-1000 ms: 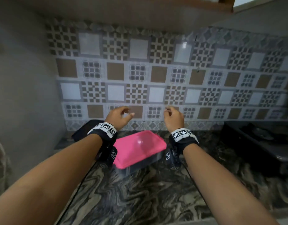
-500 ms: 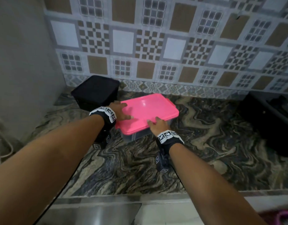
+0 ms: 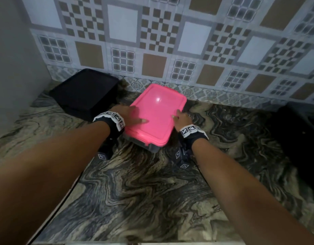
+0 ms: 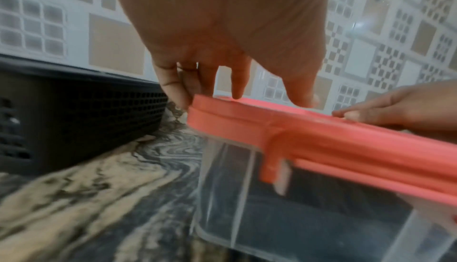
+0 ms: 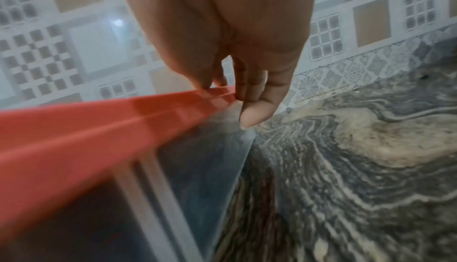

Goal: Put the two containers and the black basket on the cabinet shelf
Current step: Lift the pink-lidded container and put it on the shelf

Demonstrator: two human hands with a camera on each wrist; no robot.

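A clear container with a pink lid point(image 3: 156, 117) stands on the marble counter point(image 3: 135, 191), near the tiled wall. My left hand point(image 3: 128, 114) holds the lid's left edge, thumb lying across the top. In the left wrist view the left hand's fingers point(image 4: 178, 92) reach down past the lid's corner point(image 4: 212, 109). My right hand point(image 3: 182, 118) holds the lid's right edge; the right wrist view shows the right hand point(image 5: 237, 90) with its thumb on the rim and its fingers point(image 5: 257, 109) down the container's side. The black mesh basket point(image 3: 85, 92) sits just left of the container, in the corner. I see only one container.
A grey side wall point(image 3: 15, 68) closes the counter on the left. A dark stove point(image 3: 297, 138) occupies the right end. The counter's front edge point(image 3: 117, 242) runs along the bottom of the head view. The basket's wall point(image 4: 74, 113) is close to my left hand.
A second ago both hands were raised in front of the wall tiles. They came down onto the pink lid, then slid out to its left and right edges.
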